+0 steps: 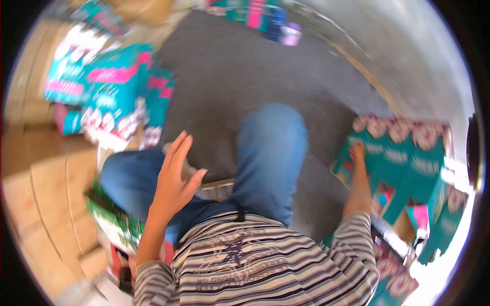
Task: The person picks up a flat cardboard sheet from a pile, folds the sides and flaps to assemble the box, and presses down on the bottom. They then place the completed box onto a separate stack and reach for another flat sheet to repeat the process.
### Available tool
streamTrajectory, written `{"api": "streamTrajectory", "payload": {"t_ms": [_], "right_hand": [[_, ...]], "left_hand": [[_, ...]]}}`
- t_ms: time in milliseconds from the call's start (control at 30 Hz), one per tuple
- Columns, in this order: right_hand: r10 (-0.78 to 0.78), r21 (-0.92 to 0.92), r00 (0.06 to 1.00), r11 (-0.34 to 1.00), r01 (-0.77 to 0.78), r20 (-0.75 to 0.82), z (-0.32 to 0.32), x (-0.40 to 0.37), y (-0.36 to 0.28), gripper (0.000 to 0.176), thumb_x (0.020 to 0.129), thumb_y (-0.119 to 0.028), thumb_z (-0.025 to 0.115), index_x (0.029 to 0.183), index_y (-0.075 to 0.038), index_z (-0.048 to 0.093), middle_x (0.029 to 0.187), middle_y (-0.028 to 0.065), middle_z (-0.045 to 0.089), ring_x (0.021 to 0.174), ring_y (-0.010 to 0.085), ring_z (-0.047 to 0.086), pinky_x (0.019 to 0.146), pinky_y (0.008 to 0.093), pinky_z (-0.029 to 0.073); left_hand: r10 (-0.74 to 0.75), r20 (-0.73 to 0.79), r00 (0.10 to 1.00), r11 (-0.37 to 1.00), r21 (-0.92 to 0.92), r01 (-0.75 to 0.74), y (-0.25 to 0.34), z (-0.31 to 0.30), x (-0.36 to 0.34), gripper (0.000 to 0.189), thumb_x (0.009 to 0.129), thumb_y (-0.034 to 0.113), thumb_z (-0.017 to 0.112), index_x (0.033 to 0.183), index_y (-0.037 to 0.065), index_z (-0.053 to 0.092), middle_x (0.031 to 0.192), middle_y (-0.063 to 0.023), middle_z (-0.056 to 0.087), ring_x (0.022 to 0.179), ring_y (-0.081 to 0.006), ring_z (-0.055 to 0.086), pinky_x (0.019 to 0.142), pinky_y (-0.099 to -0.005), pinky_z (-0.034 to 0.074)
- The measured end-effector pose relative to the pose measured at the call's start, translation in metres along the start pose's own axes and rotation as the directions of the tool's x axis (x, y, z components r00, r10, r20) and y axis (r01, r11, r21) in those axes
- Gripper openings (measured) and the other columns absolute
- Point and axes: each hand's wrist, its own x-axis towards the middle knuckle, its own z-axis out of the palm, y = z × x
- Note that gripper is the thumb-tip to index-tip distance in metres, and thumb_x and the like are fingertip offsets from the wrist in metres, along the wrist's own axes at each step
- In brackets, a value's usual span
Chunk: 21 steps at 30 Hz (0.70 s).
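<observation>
My left hand (176,176) is raised above my bent left knee, its fingers stretched out and the thumb apart, holding nothing. My right arm reaches out to the right side. There my right hand (358,151), slightly blurred, has its fingers bent on a flat teal printed carton (403,158) with a row of pink and white flower shapes along its far edge. Cut-out openings show in the carton's near part. How firmly the fingers grip it is hard to see.
More teal and pink cartons (109,76) are piled at the far left. Brown cardboard boxes (48,188) stack up along the left side. A green printed package (115,219) lies beside my left leg. A purple object (291,34) sits on the dark floor (229,66) near a pale wall (423,56).
</observation>
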Motion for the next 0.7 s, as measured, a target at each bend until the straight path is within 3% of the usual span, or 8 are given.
{"api": "streamTrajectory", "payload": {"t_ms": [100, 167, 267, 400, 467, 533, 633, 700], "right_hand": [[0.016, 0.147, 0.930, 0.986, -0.076, 0.368, -0.015, 0.036, 0.015, 0.013, 0.090, -0.030, 0.050, 0.085, -0.019, 0.054, 0.064, 0.0012, 0.050, 0.052, 0.0175, 0.051, 0.040, 0.0322, 0.036], [0.170, -0.186, 0.985, 0.968, -0.167, 0.002, -0.005, 0.021, -0.004, 0.028, 0.088, -0.039, 0.052, 0.103, -0.016, 0.059, 0.090, 0.0039, 0.060, 0.085, 0.0215, 0.057, 0.070, 0.0415, 0.045], [0.195, -0.265, 0.981, 0.945, -0.189, -0.004, 0.030, -0.029, -0.048, 0.028, 0.087, -0.039, 0.053, 0.106, -0.018, 0.058, 0.091, 0.0016, 0.061, 0.086, 0.0203, 0.058, 0.071, 0.0421, 0.045], [0.095, -0.193, 0.934, 0.981, -0.029, 0.345, 0.091, -0.085, -0.106, 0.042, 0.085, -0.041, 0.056, 0.119, -0.016, 0.056, 0.099, 0.0022, 0.060, 0.087, 0.0155, 0.056, 0.076, 0.0330, 0.044], [0.059, -0.179, 0.866, 0.983, 0.036, 0.497, 0.116, -0.111, -0.147, 0.045, 0.088, -0.039, 0.055, 0.125, -0.014, 0.054, 0.109, 0.0039, 0.061, 0.095, 0.0167, 0.056, 0.080, 0.0327, 0.044], [-0.224, -0.043, 0.672, 0.933, 0.356, 0.706, 0.134, -0.136, -0.190, 0.044, 0.093, -0.034, 0.051, 0.127, -0.007, 0.051, 0.115, 0.0073, 0.059, 0.104, 0.0192, 0.056, 0.085, 0.0327, 0.045], [-0.376, -0.039, 0.661, 0.852, 0.522, 0.649, 0.157, -0.206, -0.264, 0.043, 0.096, -0.028, 0.049, 0.131, -0.003, 0.047, 0.119, 0.0107, 0.058, 0.108, 0.0201, 0.056, 0.091, 0.0322, 0.043], [-0.414, -0.060, 0.643, 0.811, 0.582, 0.645, 0.174, -0.263, -0.310, 0.044, 0.096, -0.029, 0.049, 0.131, -0.003, 0.047, 0.119, 0.0110, 0.058, 0.109, 0.0197, 0.055, 0.093, 0.0321, 0.042]], "left_hand": [[0.010, -0.348, 0.937, 1.000, 0.014, -0.005, -0.007, -0.048, -0.025, 0.056, 0.079, 0.007, 0.065, 0.131, 0.000, 0.046, 0.134, -0.0189, 0.046, 0.124, -0.0315, 0.045, 0.102, -0.0385, 0.036], [-0.052, -0.620, 0.783, 0.999, -0.035, 0.039, -0.040, -0.080, -0.053, 0.048, 0.082, 0.005, 0.062, 0.128, 0.001, 0.049, 0.125, -0.0145, 0.054, 0.116, -0.0251, 0.052, 0.096, -0.0353, 0.041], [-0.362, -0.778, 0.513, 0.912, -0.410, 0.022, -0.094, -0.097, -0.076, 0.034, 0.088, 0.007, 0.057, 0.122, 0.001, 0.054, 0.115, -0.0117, 0.059, 0.104, -0.0187, 0.057, 0.087, -0.0305, 0.046], [-0.567, -0.649, 0.507, 0.823, -0.418, 0.385, -0.218, -0.063, -0.103, 0.026, 0.089, 0.012, 0.057, 0.111, -0.002, 0.059, 0.092, -0.0078, 0.065, 0.085, -0.0163, 0.062, 0.077, -0.0274, 0.049], [-0.558, -0.622, 0.550, 0.828, -0.467, 0.311, -0.285, -0.016, -0.112, 0.028, 0.088, 0.015, 0.058, 0.109, -0.003, 0.060, 0.088, -0.0069, 0.065, 0.080, -0.0155, 0.062, 0.072, -0.0273, 0.049], [-0.801, -0.298, 0.519, 0.498, -0.813, 0.302, -0.329, 0.018, -0.113, 0.034, 0.086, 0.020, 0.060, 0.111, -0.003, 0.059, 0.091, -0.0097, 0.066, 0.080, -0.0153, 0.062, 0.072, -0.0275, 0.049], [-0.828, -0.372, 0.419, 0.545, -0.708, 0.449, -0.359, 0.043, -0.110, 0.039, 0.083, 0.023, 0.061, 0.111, -0.004, 0.059, 0.096, -0.0123, 0.066, 0.080, -0.0152, 0.063, 0.071, -0.0273, 0.050], [-0.881, -0.317, 0.351, 0.452, -0.783, 0.427, -0.374, 0.047, -0.104, 0.039, 0.083, 0.022, 0.062, 0.112, -0.004, 0.059, 0.097, -0.0118, 0.065, 0.080, -0.0147, 0.062, 0.070, -0.0260, 0.049]]}}
